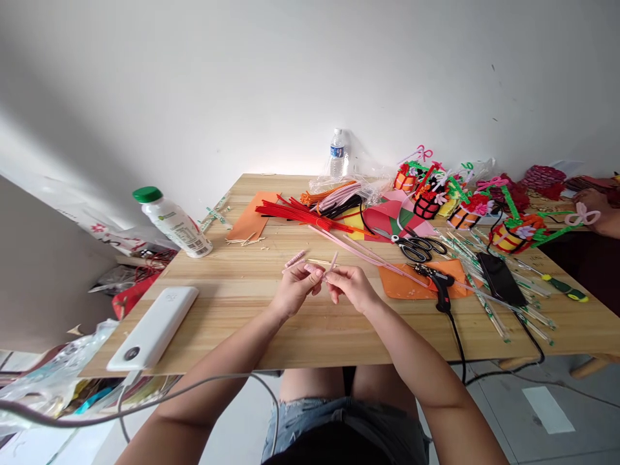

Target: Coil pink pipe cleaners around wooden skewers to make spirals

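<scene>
My left hand (299,287) and my right hand (353,287) meet close together over the front middle of the table. Both are closed in a pinch on a pale pink pipe cleaner (334,259), whose end sticks up above the right fingers. It seems to be wound round a thin stick at the left fingertips, though the fingers hide much of it. Just beyond my left hand lie pink wrapped sticks (294,259). A bare wooden stick (318,261) lies behind the fingertips. Long pink pipe cleaners (356,248) stretch across the table to the right.
Red pipe cleaners (300,214) lie beyond. To the right are scissors (419,247), a glue gun (440,284), a phone (501,279), a screwdriver (564,287) and small flower baskets (465,216). A power bank (155,329) and white bottle (174,223) stand left. Another person's hand (593,210) shows far right.
</scene>
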### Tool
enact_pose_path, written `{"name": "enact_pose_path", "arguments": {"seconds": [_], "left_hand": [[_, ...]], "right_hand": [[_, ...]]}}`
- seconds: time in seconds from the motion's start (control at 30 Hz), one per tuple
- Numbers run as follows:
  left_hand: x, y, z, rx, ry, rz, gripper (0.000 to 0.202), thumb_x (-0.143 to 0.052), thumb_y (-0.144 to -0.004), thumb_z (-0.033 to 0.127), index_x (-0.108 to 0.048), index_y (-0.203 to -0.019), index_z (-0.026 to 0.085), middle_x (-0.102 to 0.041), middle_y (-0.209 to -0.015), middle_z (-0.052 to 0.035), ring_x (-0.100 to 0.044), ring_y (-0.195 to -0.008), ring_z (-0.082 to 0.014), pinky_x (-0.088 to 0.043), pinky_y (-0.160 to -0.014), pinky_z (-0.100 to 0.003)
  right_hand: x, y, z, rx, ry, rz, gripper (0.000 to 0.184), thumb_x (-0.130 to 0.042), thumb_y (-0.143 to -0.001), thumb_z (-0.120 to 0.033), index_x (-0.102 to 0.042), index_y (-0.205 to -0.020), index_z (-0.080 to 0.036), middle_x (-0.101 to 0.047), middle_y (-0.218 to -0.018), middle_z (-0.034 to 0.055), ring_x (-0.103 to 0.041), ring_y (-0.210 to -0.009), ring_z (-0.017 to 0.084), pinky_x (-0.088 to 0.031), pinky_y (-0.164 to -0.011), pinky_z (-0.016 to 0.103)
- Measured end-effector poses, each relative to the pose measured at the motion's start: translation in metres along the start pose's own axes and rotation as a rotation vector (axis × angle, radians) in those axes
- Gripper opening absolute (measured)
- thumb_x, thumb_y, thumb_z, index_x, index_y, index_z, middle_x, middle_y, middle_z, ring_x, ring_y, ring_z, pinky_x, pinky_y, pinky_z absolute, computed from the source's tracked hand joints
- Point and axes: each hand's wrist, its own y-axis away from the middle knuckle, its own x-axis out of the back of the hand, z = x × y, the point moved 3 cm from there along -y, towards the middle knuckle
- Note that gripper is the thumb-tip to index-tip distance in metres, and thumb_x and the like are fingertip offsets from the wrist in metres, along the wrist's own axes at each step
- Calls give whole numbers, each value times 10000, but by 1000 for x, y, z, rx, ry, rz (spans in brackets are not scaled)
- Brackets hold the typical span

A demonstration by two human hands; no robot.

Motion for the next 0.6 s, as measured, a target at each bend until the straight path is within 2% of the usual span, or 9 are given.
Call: {"name": "enact_pose_path", "arguments": {"seconds": [0.1, 0.17, 0.23, 0.3, 0.47, 0.53, 0.6], "left_hand": [[0, -1, -4, 93, -8, 65, 405, -821, -594, 446, -583, -640, 122, -469, -454, 53, -395, -402, -51, -258, -404, -195], [1, -1, -5, 95, -22, 90, 398, -822, -593, 430, -569, -606, 123, -430, -422, 67, -372, -386, -44, -236, -401, -192], [3, -1, -4, 62, -30, 115, 388, -829, -582, 408, -568, -594, 121, -450, -438, 62, -371, -389, -38, -233, -409, -194], [4, -1, -2, 25, -40, 107, 380, -834, -575, 397, -577, -592, 119, -475, -460, 53, -370, -399, -36, -240, -421, -200], [0, 1, 2, -54, -66, -66, 334, -799, -643, 403, -631, -632, 114, -593, -613, -12, -427, -465, -55, -306, -461, -222], [-1, 1, 3, -47, -44, -110, 328, -790, -657, 405, -636, -655, 116, -620, -674, -29, -444, -481, -60, -325, -472, -227], [-2, 1, 2, -28, -18, -88, 334, -796, -649, 409, -634, -680, 118, -615, -671, -22, -455, -484, -63, -330, -472, -224]], "right_hand": [[-1, 5, -5, 229, 284, 172, 293, -617, -788, -384, -560, -582, -184, -500, -466, -27, -456, -422, 91, -348, -429, 229], [-3, 6, -5, 276, 341, 208, 262, -618, -791, -364, -574, -599, -191, -492, -458, -25, -457, -433, 100, -355, -433, 233], [-3, 4, -2, 212, 275, 163, 249, -619, -784, -363, -582, -615, -184, -514, -481, -25, -480, -427, 99, -381, -432, 231], [-1, 1, 1, 81, 138, 99, 256, -631, -760, -370, -584, -611, -167, -543, -513, -25, -496, -406, 91, -402, -416, 227], [2, -2, 4, -251, -187, -143, 278, -687, -683, -400, -610, -620, -140, -577, -555, -12, -515, -376, 97, -401, -363, 231], [2, -3, 4, -255, -222, -174, 294, -689, -683, -420, -609, -627, -143, -565, -554, -17, -512, -377, 96, -386, -357, 228], [3, -3, 3, -141, -159, -106, 294, -680, -703, -421, -601, -622, -149, -555, -561, -22, -498, -382, 86, -378, -369, 224]]}}
